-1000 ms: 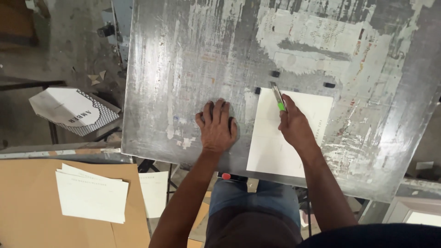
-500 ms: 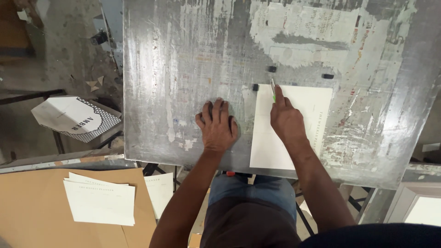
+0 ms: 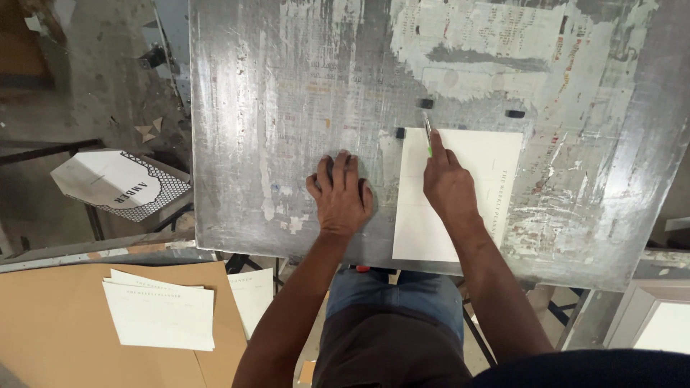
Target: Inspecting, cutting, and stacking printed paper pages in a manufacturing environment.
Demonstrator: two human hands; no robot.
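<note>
Sheet: a cream-white rectangular paper sheet point(image 3: 467, 208) with faint ruled lines and a line of small print running down its right side; it looks flat and uncreased.
Sheet position: it lies on the right half of the scratched, paint-smeared grey metal worktop point(image 3: 273, 108), its long side running away from the person and its near edge close to the worktop's front edge.
Stops: three small black blocks sit by the sheet's far end, one point(image 3: 400, 133) at its left corner, one point(image 3: 426, 103) just beyond the top edge, one point(image 3: 514, 113) further right.
Right hand: the right hand point(image 3: 447, 188) rests on the left part of the sheet, forefinger stretched forward.
Right grip: closed narrowly on a thin green-and-silver knife-like tool point(image 3: 428, 134), whose tip reaches the sheet's far-left corner.
Left hand: the left hand point(image 3: 340, 194) lies flat on the bare worktop just beside the sheet's left edge, apart from the paper.
Left grip: fingers spread a little and pressed down, holding nothing.
Surroundings: a stack of white printed paper sheets point(image 3: 159, 312) lies on a brown cardboard surface point(image 3: 43, 323) at lower left; a white box with a black dotted pattern point(image 3: 118, 183) sits left of the worktop.
</note>
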